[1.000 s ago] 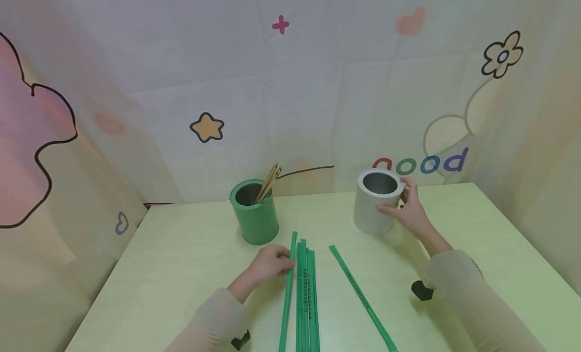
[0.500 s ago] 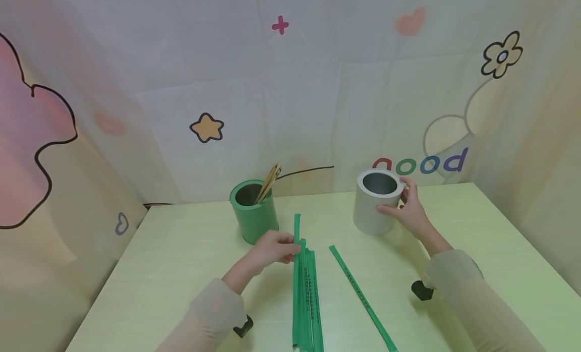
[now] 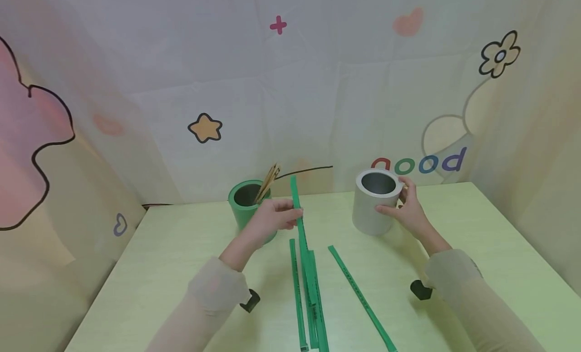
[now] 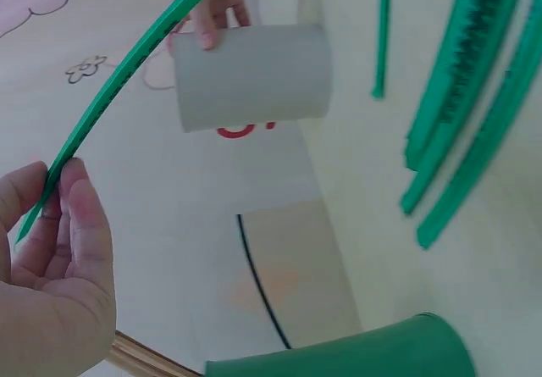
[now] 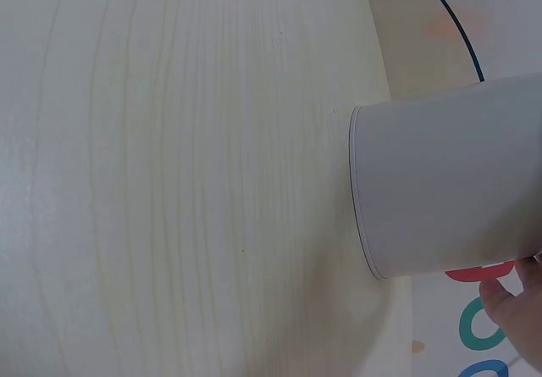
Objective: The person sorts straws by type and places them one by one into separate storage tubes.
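Observation:
My left hand (image 3: 263, 222) pinches a long thin green packet (image 3: 295, 189) between thumb and fingers, held up at a slant above the table. Dark print runs along this packet in the left wrist view, where it looks bowed. Several similar green packets (image 3: 297, 286) lie below on the table. Thumb in front and fingers behind, my right hand (image 3: 412, 216) holds the side of a white cylindrical container (image 3: 368, 216). The container stands upright on the table with a dark interior; nothing shows inside it. Most of the right hand is outside the right wrist view.
A green cylindrical container (image 3: 241, 214) with several thin wooden sticks (image 3: 268, 184) stands at the back, partly behind the left hand. One green packet (image 3: 360, 296) lies apart at a slant on the right. A printed cloth (image 3: 299, 105) hangs behind the table (image 3: 172, 261).
My left hand has lifted a green packet up and away from me, off the others. One packet on the table now lies apart at the left. The right hand has stayed on the white container.

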A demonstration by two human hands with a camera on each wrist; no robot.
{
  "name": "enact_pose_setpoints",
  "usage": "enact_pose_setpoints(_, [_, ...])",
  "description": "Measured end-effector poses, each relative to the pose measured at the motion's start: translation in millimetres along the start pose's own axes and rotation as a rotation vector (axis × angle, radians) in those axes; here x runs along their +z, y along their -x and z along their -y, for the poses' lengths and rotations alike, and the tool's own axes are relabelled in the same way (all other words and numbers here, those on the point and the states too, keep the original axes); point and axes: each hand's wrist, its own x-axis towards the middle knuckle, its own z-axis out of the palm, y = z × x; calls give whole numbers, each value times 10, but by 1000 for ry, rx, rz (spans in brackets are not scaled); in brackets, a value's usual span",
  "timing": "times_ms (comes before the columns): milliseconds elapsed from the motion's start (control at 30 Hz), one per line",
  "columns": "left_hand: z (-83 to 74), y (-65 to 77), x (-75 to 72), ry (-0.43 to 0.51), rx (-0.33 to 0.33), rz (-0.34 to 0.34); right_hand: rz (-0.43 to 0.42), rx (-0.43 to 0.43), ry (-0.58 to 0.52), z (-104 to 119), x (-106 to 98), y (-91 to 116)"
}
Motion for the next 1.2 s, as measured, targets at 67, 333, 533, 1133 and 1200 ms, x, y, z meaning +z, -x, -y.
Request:
enact_pose_setpoints(67, [-105,-40,-3,27,20,-52,-1,0,-3,0,0,-2])
enact_pose_setpoints(333, [-403,-215,60,178,142,-243,-5,0,-8,1,11,-13])
enact_pose_setpoints(533, [-528,-315,165,219,204,-343,-9,9,3,1,12,-14])
enact_pose_setpoints(1133, [-639,-703,470,191,310,-517,-6,11,14,1,-1,1])
enact_pose_setpoints(1200, [-657,-750,521,189,304,-524,-7,12,18,-2,-6,1])
